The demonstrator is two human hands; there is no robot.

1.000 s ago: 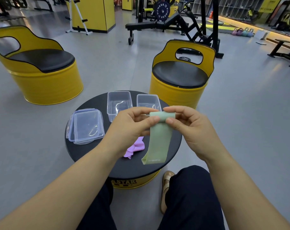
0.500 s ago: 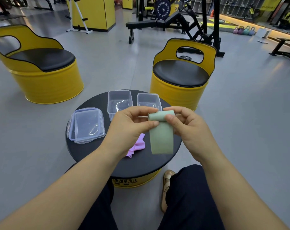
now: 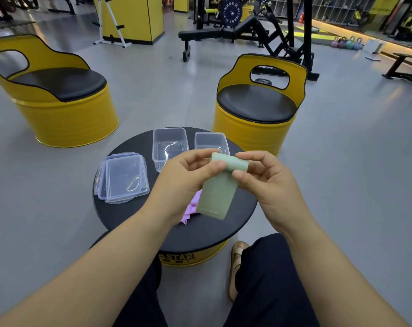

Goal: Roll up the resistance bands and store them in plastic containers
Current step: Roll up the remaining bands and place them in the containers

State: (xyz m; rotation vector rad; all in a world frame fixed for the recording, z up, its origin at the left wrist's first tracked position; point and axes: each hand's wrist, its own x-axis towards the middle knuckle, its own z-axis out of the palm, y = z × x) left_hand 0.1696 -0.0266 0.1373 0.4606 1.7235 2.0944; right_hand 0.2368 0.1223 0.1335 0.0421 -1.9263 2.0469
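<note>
Green band (image 3: 217,197) hangs shorter than a second ago, left hand (image 3: 181,185) and right hand (image 3: 271,185) pinching its roll, nearly done imo.

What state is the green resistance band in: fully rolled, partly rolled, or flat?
Partly rolled. The pale green rubber resistance band has a rolled top pinched between the left hand and right hand; its flat tail hangs below.

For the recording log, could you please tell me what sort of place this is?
Most likely a gym: a weight bench and a plate marked FITNESS stand behind, and coloured kettlebells sit by the far wall.
</note>
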